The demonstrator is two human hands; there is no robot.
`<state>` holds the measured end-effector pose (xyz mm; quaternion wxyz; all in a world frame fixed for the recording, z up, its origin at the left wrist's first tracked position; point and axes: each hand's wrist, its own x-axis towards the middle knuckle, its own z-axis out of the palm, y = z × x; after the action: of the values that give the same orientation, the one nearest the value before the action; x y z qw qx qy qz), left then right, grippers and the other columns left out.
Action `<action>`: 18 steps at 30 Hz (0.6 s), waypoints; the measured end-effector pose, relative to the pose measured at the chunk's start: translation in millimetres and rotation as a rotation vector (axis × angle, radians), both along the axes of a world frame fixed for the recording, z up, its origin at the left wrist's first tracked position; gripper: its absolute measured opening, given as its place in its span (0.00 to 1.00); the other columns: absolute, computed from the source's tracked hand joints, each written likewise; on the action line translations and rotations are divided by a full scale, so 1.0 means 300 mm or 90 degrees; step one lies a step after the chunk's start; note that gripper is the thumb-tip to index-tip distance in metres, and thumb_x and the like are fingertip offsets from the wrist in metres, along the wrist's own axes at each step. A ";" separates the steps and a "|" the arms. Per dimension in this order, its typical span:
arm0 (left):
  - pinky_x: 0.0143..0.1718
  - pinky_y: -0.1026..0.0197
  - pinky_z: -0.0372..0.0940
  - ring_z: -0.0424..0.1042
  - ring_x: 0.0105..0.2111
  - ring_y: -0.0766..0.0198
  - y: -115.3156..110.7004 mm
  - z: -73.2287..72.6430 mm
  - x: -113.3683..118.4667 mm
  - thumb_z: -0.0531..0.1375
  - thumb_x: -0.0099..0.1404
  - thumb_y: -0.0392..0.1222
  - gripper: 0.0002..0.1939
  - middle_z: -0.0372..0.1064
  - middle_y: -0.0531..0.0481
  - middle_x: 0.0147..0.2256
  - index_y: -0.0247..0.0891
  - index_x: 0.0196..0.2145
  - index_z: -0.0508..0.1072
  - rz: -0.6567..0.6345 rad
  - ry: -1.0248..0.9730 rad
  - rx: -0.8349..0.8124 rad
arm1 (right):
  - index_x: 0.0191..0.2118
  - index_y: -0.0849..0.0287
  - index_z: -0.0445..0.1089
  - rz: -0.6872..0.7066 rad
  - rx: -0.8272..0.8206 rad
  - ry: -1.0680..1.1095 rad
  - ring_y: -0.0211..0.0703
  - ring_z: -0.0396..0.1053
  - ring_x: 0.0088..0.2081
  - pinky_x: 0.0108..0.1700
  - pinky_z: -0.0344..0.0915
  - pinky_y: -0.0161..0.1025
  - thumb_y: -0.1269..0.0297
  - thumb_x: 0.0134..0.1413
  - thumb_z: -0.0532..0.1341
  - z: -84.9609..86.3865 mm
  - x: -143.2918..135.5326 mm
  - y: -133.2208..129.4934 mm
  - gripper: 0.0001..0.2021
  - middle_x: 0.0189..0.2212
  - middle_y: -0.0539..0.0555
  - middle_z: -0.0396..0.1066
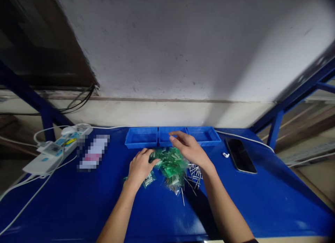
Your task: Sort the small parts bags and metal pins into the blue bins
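A heap of small green circuit boards in clear bags (171, 166) lies in the middle of the blue table (78, 201). My left hand (140, 166) rests on the heap's left edge, fingers curled onto a green piece. My right hand (187, 148) hovers flat over the heap's right side, fingers spread toward the trays. A scatter of thin metal pins (195, 173) lies just right of the heap, under my right wrist. Behind the heap stand three shallow blue trays (141, 138) side by side.
A dark phone (240, 155) and a small white earbud (225, 154) lie to the right. A white power strip (56, 148) with cables and a blurred-out card (93, 153) sit at the left. A wall rises behind the trays; blue frame posts flank the table.
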<state>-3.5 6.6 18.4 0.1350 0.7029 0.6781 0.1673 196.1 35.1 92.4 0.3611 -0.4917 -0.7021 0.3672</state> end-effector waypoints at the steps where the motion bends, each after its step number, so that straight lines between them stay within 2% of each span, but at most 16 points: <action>1: 0.33 0.63 0.59 0.72 0.40 0.57 -0.001 0.007 0.007 0.57 0.60 0.47 0.11 0.72 0.51 0.43 0.48 0.41 0.72 -0.007 0.006 -0.002 | 0.45 0.58 0.69 0.014 -0.001 0.013 0.36 0.63 0.26 0.30 0.59 0.35 0.49 0.56 0.53 0.011 -0.011 0.004 0.20 0.24 0.50 0.67; 4: 0.30 0.64 0.58 0.73 0.32 0.61 0.007 0.054 0.017 0.52 0.65 0.42 0.09 0.75 0.54 0.37 0.48 0.37 0.72 0.017 -0.009 0.061 | 0.42 0.58 0.70 0.006 -0.024 0.059 0.36 0.62 0.23 0.28 0.59 0.35 0.48 0.57 0.52 0.028 -0.043 0.028 0.20 0.19 0.48 0.65; 6: 0.32 0.64 0.58 0.73 0.32 0.62 0.018 0.084 0.019 0.50 0.66 0.43 0.10 0.75 0.53 0.36 0.47 0.38 0.72 0.042 -0.021 0.117 | 0.40 0.59 0.70 -0.010 -0.048 0.068 0.35 0.60 0.19 0.25 0.57 0.34 0.47 0.57 0.52 0.026 -0.054 0.048 0.20 0.14 0.46 0.61; 8: 0.33 0.63 0.59 0.73 0.34 0.60 0.031 0.096 0.022 0.52 0.65 0.47 0.11 0.74 0.50 0.39 0.45 0.40 0.72 0.041 -0.004 0.118 | 0.39 0.59 0.70 -0.013 -0.065 0.064 0.34 0.58 0.16 0.22 0.55 0.34 0.47 0.56 0.52 0.022 -0.052 0.061 0.20 0.11 0.45 0.59; 11: 0.35 0.60 0.61 0.71 0.41 0.52 0.041 0.069 0.033 0.56 0.60 0.52 0.17 0.72 0.44 0.45 0.43 0.44 0.71 0.005 0.061 0.023 | 0.39 0.60 0.70 -0.021 -0.054 0.076 0.34 0.58 0.16 0.22 0.55 0.34 0.47 0.56 0.53 0.023 -0.029 0.068 0.21 0.11 0.45 0.59; 14: 0.36 0.57 0.62 0.69 0.45 0.48 0.028 0.023 0.032 0.56 0.61 0.48 0.15 0.72 0.44 0.45 0.45 0.45 0.70 -0.020 0.102 -0.025 | 0.39 0.60 0.70 -0.041 -0.040 0.106 0.35 0.60 0.17 0.23 0.57 0.34 0.46 0.56 0.52 0.029 -0.010 0.069 0.21 0.11 0.46 0.60; 18: 0.34 0.59 0.63 0.74 0.37 0.53 0.002 -0.001 -0.002 0.53 0.63 0.39 0.14 0.75 0.47 0.38 0.46 0.45 0.71 -0.001 0.094 0.002 | 0.38 0.59 0.70 -0.014 -0.071 0.125 0.34 0.59 0.16 0.22 0.56 0.33 0.46 0.56 0.52 0.010 -0.032 0.080 0.21 0.11 0.45 0.60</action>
<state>-4.1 7.2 18.2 0.0837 0.7143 0.6851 0.1163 186.5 59.2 95.3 0.4041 -0.4802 -0.6363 0.4486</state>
